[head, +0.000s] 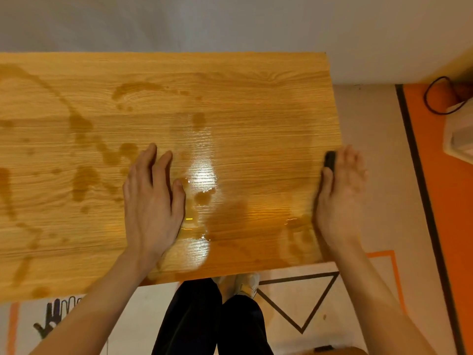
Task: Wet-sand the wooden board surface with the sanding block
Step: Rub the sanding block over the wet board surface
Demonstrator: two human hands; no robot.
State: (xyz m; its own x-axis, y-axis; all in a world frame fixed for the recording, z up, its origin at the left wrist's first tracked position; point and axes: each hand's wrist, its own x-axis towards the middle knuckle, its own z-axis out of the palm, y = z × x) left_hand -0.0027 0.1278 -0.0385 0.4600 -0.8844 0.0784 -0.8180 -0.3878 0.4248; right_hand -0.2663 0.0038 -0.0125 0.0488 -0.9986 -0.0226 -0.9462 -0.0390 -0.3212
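While my left hand lies flat and empty on the wet board, my right hand, clutching the sanding block, could slip off the edge.

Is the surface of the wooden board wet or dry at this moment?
Wet. The wooden board shows dark damp streaks and a shiny puddle reflecting light beside the left hand.

Left hand: flat, palm down, fingers extended together. Right hand: motion-blurred, palm down, fingers curled over a dark sanding block. Both forearms bare, extended forward.
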